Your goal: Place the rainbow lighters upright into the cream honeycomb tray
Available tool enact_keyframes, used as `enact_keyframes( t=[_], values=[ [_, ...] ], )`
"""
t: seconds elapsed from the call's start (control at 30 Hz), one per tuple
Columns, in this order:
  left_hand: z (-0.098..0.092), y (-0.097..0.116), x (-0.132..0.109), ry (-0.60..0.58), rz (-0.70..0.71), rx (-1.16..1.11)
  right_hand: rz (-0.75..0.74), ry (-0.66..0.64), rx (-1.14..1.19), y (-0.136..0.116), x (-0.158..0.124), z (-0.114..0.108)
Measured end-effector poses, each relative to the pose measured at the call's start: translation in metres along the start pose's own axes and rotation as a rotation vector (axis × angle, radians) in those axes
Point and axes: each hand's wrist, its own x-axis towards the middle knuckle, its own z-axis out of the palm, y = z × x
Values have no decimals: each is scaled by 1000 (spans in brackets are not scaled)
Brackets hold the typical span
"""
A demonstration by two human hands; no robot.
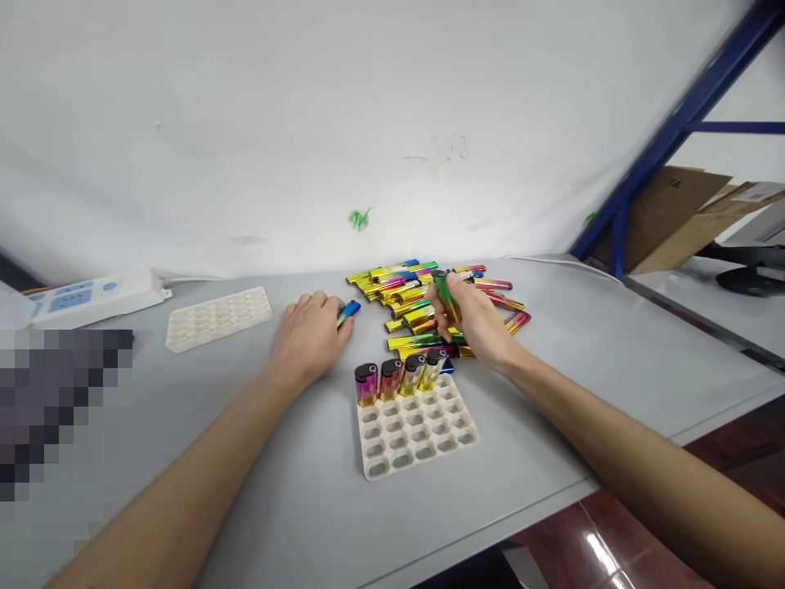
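My right hand [475,319] is closed round a shiny green-and-gold lighter [446,296] with a black top, held above a loose pile of shiny pieces [417,319] in yellow, red, green and blue. Resting on the table to the left, my left hand [314,331] has its thumb and fingers round a shiny blue-green piece [349,311], mostly hidden by the hand. Between my arms lies a cream tray [423,429] of oval holes. Several black-topped lighters [391,380] stand upright in its far row, purple, red and gold.
A second cream tray [219,317] lies at the left, beside a white box-like device [91,290] with blue panels. The white wall [294,164] closes off the back. At the right are a blue metal frame [662,139] and cardboard boxes [680,213]. A cable runs along the wall.
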Motion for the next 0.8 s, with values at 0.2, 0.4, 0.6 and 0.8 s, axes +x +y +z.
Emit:
enact_keyframes(
  t=[0.2, 0.4, 0.6, 0.8],
  values=[
    [-2, 1, -1, 6, 45, -91, 3, -17, 35, 3, -1, 1],
    [2, 2, 0, 17, 88, -215, 104, 68, 144, -1, 1, -2],
    [5, 0, -1, 11, 159, -221, 74, 56, 217, -6, -1, -3],
    [3, 1, -2, 27, 153, -293, 33, 62, 203, -2, -1, -2]
  ],
)
